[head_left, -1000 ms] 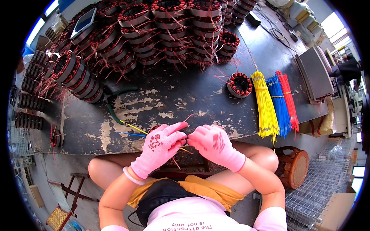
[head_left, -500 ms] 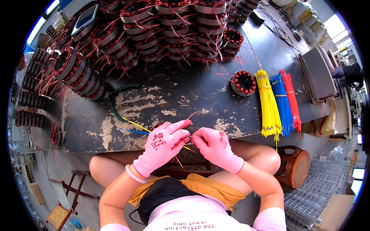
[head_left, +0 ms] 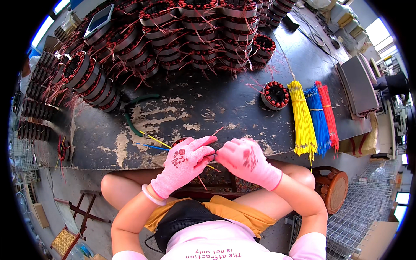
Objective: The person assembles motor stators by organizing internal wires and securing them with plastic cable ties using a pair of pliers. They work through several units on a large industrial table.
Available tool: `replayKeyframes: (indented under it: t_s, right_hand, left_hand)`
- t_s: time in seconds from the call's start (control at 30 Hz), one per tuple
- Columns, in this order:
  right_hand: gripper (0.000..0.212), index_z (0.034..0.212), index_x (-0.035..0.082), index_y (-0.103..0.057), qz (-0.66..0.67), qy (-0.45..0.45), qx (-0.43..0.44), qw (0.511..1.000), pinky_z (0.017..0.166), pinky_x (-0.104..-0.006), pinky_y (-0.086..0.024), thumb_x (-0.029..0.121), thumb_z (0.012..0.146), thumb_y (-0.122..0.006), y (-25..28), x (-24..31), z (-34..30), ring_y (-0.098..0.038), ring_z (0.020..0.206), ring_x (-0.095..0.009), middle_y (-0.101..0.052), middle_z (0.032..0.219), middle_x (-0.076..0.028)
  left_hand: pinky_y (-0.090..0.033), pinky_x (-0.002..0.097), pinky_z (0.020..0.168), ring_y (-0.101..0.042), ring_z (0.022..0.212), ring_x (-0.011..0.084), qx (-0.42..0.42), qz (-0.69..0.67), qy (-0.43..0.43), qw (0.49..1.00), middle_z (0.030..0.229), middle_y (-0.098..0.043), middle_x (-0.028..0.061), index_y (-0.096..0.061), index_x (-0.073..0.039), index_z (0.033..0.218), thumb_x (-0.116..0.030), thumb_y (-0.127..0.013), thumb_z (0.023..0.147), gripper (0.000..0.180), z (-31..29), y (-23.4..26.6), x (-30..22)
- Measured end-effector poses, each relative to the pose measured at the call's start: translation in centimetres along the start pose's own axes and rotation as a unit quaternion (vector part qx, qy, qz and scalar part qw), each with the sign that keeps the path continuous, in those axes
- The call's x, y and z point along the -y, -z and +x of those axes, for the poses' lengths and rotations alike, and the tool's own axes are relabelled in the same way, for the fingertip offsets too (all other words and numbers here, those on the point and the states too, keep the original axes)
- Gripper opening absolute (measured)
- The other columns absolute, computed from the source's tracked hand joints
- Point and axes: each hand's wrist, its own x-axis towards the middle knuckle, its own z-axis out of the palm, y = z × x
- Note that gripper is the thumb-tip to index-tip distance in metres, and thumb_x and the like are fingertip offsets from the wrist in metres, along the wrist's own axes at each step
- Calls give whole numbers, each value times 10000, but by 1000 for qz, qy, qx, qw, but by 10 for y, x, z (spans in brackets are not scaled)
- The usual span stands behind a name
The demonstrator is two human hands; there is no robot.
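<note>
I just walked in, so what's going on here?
A pink-gloved person sits at a dark bench. The left hand covers part of a red-wound ring, with a yellow wire and a blue wire sticking out. The right hand meets or nearly meets the left at the fingertips; anything between is too small to tell. More wound rings are stacked behind, and a yellow bundle, a blue bundle and a red bundle of wires lie to the right.

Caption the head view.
Pink-gloved left hand over a wire-wound ring, right hand close by, more rings stacked beyond.
</note>
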Motion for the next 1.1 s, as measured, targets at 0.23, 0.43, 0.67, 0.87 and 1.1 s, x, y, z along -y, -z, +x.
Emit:
replayKeyframes:
  t_s: [0.23,0.43,0.67,0.87,1.1]
  right_hand:
    - [184,1045,81,-695,176,-184,-35,966,665,-345,-512,229,935,-702,-12,9,-14,-656,734,-196,-721,955,-33]
    - [287,1064,140,-704,-120,94,-164,975,787,-383,-520,168,791,-788,-14,6,-13,-665,887,-217,-705,1030,-7]
    - [357,1130,147,-719,-109,80,-205,969,705,-374,-492,141,774,-729,-33,1,-12,-622,784,-191,-647,893,23]
    - [451,1231,240,-724,-146,108,-174,968,714,-355,-496,164,787,-716,-30,-6,-15,-599,817,-181,-604,920,41]
    - [386,1215,249,-698,-147,87,-148,974,757,-355,-508,186,834,-694,-30,-5,-10,-597,849,-185,-571,918,17]
  left_hand:
    - [-564,398,765,-649,854,261,-14,-3,-8,1000,1290,-697,12,-678,-108,986,-80,-749,802,200,-4,-2,4]
    - [-567,394,776,-657,869,263,-22,10,-8,1000,1272,-706,17,-680,-102,974,-87,-745,824,164,-2,-4,4]
    - [-555,407,826,-676,932,293,-11,21,-18,1000,1309,-679,73,-683,-75,1040,-68,-740,815,232,-3,-2,3]
    - [-494,460,1019,-610,1175,338,-19,162,-31,986,1383,-609,120,-661,-75,1159,-53,-685,882,279,-2,38,-9]
    - [-436,456,1103,-572,1256,354,-10,93,34,995,1382,-612,114,-648,-93,1299,-19,-608,936,373,-6,10,3]
